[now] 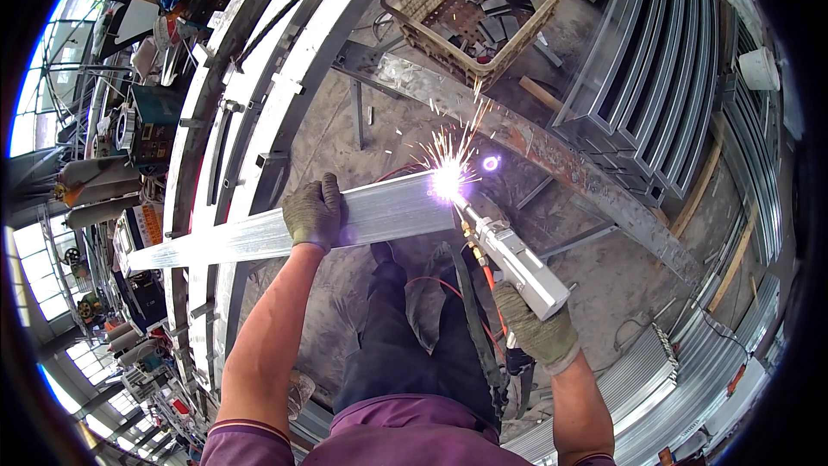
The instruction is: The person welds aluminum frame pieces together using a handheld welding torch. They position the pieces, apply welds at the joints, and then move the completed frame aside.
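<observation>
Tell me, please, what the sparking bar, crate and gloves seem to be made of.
Bar: likely metal, silvery with faint streaks; it reflects light brightly.
Crate: probably plastic, dull beige; its thin walls have regular slots.
Gloves: apparently fabric, matt olive; they crease softly, though the fibre is unclear.

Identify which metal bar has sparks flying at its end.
The pale bar under the left hand: sparks burst at its right end; the upper-right stacked bars and left-side beams show none.

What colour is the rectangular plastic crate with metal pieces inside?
The rectangular plastic crate is beige, best seen in head view.
</observation>
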The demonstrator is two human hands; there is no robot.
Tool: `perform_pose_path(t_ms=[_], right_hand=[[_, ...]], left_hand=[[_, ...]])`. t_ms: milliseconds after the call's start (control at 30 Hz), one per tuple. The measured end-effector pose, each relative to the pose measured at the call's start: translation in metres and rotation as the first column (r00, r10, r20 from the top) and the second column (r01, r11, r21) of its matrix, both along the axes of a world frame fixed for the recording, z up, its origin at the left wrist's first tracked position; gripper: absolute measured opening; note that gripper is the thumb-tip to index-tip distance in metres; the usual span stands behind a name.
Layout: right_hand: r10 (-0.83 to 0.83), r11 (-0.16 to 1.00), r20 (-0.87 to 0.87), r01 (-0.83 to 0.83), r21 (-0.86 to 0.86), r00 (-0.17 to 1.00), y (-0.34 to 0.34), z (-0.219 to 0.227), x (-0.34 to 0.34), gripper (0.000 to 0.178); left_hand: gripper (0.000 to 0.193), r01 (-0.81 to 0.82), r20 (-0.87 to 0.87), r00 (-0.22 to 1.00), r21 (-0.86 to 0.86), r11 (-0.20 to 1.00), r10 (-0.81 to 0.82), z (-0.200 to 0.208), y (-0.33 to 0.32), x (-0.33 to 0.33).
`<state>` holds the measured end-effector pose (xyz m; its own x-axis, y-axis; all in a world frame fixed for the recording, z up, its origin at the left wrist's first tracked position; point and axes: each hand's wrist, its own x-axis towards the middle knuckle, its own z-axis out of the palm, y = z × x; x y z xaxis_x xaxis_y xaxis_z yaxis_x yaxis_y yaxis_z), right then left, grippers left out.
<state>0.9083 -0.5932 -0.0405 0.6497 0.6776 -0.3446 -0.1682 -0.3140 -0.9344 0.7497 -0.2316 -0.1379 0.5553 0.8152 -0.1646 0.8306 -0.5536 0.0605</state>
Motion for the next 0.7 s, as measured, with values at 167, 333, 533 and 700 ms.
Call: perform_pose_path(t_ms=[167,333,533,700], right_hand=[[0.074,0.997,0.011,-0.074,-0.001,0.997,-0.004,-0.001,0.000,0.032],[0.071,0.997,-0.024,-0.072,-0.032,0.997,-0.005,0.003,0.000,0.031],[0.110,0.994,0.061,-0.108,-0.033,0.992,-0.007,0.002,-0.001,0.032],[0.115,0.993,0.097,-0.113,-0.030,0.989,-0.011,-0.002,-0.004,0.033]], left_hand=[[0.059,-0.002,-0.005,1.000,0.001,1.000,0.002,0.002,-0.001,0.001],[0.058,0.007,0.025,1.000,0.029,1.000,-0.008,0.000,-0.001,0.000],[0.060,-0.020,0.021,1.000,0.003,1.000,0.020,0.001,-0.001,0.000],[0.060,-0.025,0.015,1.000,0.000,1.000,0.025,0.001,-0.001,0.002]])
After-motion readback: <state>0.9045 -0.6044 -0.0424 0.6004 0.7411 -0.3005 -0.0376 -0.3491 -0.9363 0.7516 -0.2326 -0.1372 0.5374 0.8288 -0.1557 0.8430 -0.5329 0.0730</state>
